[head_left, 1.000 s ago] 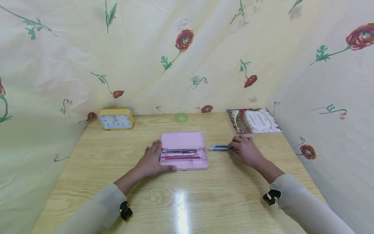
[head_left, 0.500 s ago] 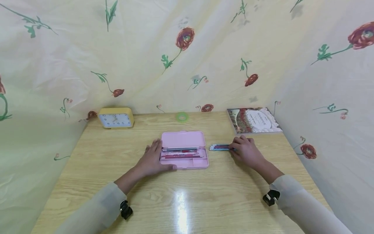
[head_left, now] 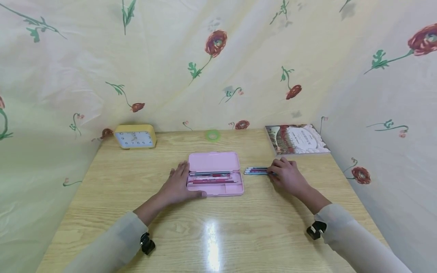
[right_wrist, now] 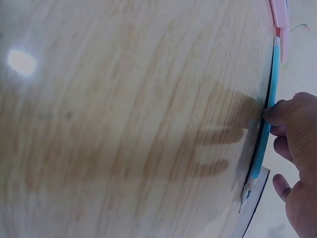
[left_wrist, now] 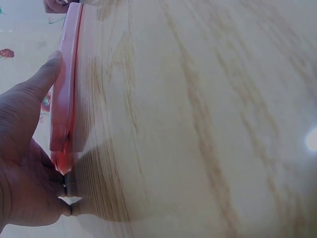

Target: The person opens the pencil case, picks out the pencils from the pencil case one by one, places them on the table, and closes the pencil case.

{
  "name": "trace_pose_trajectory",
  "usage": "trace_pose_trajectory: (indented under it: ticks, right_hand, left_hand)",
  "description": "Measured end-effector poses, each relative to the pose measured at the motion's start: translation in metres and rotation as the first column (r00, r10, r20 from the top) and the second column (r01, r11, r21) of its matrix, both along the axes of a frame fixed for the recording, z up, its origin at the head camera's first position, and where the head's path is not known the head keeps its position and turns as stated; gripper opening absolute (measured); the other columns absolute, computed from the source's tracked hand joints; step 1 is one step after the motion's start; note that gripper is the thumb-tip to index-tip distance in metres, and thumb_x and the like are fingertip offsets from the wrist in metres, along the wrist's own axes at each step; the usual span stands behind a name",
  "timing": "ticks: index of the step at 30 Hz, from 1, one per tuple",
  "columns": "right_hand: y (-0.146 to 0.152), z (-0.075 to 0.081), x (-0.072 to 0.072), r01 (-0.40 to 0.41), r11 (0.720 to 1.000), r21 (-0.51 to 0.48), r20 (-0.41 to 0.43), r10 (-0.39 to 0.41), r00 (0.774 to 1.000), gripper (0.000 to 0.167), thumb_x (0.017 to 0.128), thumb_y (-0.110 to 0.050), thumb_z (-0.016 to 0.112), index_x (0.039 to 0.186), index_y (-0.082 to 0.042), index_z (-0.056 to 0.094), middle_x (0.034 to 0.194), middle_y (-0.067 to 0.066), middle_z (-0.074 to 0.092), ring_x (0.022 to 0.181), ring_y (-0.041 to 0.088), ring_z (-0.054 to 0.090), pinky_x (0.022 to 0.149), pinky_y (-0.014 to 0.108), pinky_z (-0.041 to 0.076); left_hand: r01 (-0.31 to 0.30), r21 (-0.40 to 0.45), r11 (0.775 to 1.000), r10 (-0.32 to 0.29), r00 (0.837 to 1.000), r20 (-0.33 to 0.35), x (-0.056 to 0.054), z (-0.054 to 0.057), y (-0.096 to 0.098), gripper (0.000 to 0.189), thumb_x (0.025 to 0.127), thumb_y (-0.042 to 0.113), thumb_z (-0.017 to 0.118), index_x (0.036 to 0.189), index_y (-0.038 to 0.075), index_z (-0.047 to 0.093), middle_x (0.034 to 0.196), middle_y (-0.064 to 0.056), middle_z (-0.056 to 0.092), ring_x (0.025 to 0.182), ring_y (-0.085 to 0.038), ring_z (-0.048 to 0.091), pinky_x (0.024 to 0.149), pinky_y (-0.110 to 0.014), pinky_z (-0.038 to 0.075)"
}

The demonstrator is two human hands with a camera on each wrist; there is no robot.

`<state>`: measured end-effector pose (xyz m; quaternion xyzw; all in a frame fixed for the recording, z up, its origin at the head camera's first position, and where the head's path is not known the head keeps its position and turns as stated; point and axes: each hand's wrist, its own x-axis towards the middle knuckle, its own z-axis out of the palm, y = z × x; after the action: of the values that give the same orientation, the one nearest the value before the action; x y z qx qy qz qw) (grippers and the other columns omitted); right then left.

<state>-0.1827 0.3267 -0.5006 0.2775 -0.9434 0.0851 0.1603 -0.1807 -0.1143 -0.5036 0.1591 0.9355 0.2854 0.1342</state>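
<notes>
A pink pencil case [head_left: 214, 162] lies open on the wooden table with its lid folded back. Several pens and pencils [head_left: 211, 182] lie inside it. My left hand [head_left: 177, 187] rests against the case's left end, fingers extended along the side and thumb along the front edge. To the right of the case, my right hand [head_left: 286, 176] pinches a small bundle of pencils [head_left: 256, 171] whose ends point at the case. In the right wrist view, a light-blue pencil [right_wrist: 267, 106] under the thumb is nearest; the others are mostly hidden behind it.
A yellow clock [head_left: 134, 136] stands at the back left of the table. A roll of green tape [head_left: 213, 135] lies at the back middle. Behind my right hand is a book [head_left: 297, 139] with a floral cover. Flower-patterned cloth [head_left: 170, 68] hangs around the table.
The pencils in my right hand have shifted and turned slightly, so that more colours show among them. My left hand and the case stay in place.
</notes>
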Motion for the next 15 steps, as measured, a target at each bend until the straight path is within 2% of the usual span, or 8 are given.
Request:
trace_pose_trajectory:
  ticks: [15]
  right_hand:
    - [-0.0011,-0.0020,0.0021,0.022,0.999,-0.033,0.031,-0.021,0.999,0.013,0.091,-0.004,0.088,0.100,-0.013,0.083,0.100,0.005,0.072,0.089,0.025,0.056,0.075,0.055,0.048]
  left_hand:
    - [-0.008,-0.021,1.000,0.008,1.000,0.013,0.0020,0.0041,0.0016,0.146,0.081,0.074,0.087,0.177,0.000,0.006,0.186,-0.024,0.010,0.175,-0.041,0.004,0.142,-0.061,0.003]
